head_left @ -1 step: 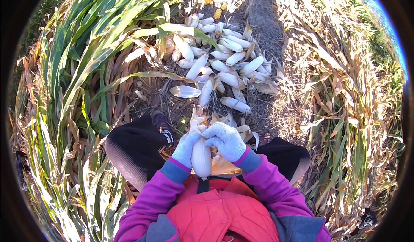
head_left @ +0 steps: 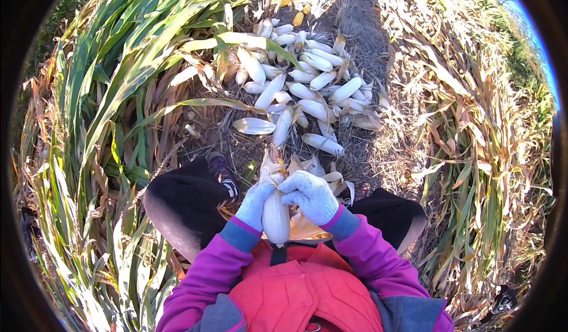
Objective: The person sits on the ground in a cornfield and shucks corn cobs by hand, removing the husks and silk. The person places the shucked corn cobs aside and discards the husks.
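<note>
The ear [head_left: 277, 218] was just beyond my red vest [head_left: 305, 293], its rounded end toward me. My left hand [head_left: 256, 205] grasped its side; my right hand [head_left: 312, 196] had bent fingers at the husk [head_left: 271, 173], though I couldn't tell whether they pinched it. Farther out lay a heap [head_left: 309, 92] of pale ears, green stalks [head_left: 97, 89] to its left, dry leaves [head_left: 470, 137] to its right.

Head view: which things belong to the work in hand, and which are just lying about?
Work in hand:
gloved left hand, gripping a corn ear
gloved right hand, at its husk
probably the piled pale ears and yellow ears beyond

Apparently just lying about:
green leaves at left
dry stalks at right
</note>
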